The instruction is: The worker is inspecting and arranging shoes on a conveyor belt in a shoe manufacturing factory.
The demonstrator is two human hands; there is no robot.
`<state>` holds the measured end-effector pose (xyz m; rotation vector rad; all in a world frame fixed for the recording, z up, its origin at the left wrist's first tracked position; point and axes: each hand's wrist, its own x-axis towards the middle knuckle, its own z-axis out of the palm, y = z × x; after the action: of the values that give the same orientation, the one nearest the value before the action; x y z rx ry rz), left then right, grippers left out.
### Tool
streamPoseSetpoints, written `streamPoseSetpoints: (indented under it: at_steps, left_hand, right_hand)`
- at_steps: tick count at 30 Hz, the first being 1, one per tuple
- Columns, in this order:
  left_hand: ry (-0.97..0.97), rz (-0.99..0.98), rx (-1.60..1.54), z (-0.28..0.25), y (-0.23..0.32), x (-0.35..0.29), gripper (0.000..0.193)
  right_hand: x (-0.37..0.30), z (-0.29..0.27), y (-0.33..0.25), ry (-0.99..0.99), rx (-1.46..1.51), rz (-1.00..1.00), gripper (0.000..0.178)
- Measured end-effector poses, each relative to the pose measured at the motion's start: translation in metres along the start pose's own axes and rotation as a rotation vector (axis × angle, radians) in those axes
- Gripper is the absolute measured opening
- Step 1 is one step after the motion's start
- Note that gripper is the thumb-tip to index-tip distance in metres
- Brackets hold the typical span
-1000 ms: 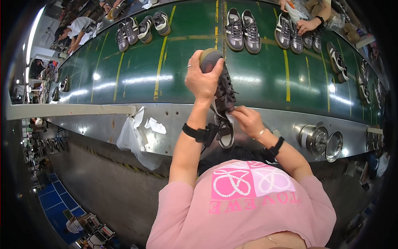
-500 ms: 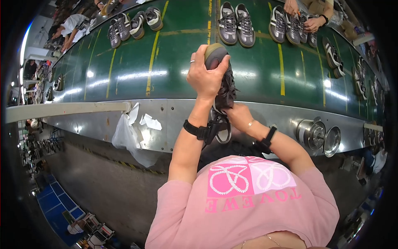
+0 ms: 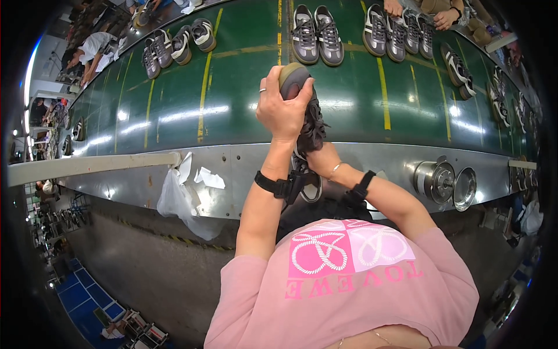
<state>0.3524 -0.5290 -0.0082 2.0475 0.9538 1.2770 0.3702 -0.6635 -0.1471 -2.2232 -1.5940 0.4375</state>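
Observation:
My left hand [image 3: 283, 109] is wrapped round the toe end of a dark lace-up shoe [image 3: 314, 119], thumb on one side and fingers on the other. The toe, with its olive-yellow sole edge, points away from me toward the belt. At the near end my right hand [image 3: 323, 159] is closed against the same shoe; its fingertips are partly hidden. Just below, a second dark shoe with a pale opening [image 3: 312, 191] shows partly behind my left wrist strap, close to my body. What supports it is hidden.
A green belt [image 3: 244, 87] with yellow lines carries several pairs of grey-and-white shoes [image 3: 317, 35]. Along its near side runs a metal ledge [image 3: 383, 160] with round metal dishes [image 3: 435, 179]. White plastic [image 3: 180, 200] hangs by a pale bar [image 3: 93, 167]. A co-worker's hand [image 3: 446, 19] is across the belt.
Both my hands keep hold of the shoe, with only a slight shift. The co-worker's hands have come off the shoes across the belt. The whole view has swung a little.

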Motion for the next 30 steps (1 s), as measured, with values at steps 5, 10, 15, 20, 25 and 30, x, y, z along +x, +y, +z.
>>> streamPoseSetpoints:
  at_steps: [5, 10, 15, 20, 25, 30]
  left_hand:
    - [-0.021, -0.026, 0.002, -0.003, -0.009, 0.000, 0.052]
    - [-0.061, -0.028, -0.037, 0.008, 0.000, -0.003, 0.054]
    - [-0.065, 0.007, -0.009, 0.008, 0.003, 0.000, 0.053]
    - [-0.057, -0.025, -0.066, 0.002, -0.014, 0.001, 0.054]
    - [0.011, -0.314, -0.502, -0.029, -0.077, 0.024, 0.049]
    - [-0.130, -0.650, -0.639, -0.070, -0.129, 0.013, 0.046]
  right_hand:
    - [-0.029, -0.038, -0.001, -0.019, -0.005, -0.168, 0.019]
    - [-0.017, -0.026, 0.013, 0.013, -0.096, -0.246, 0.021]
    - [-0.018, -0.024, 0.010, -0.015, -0.094, -0.245, 0.023]
    - [-0.067, -0.058, 0.026, 0.193, 0.212, -0.247, 0.031]
    - [-0.139, -0.101, 0.070, 0.525, 0.218, 0.072, 0.029]
    - [-0.219, -0.167, 0.105, 0.901, -0.047, 0.346, 0.029]
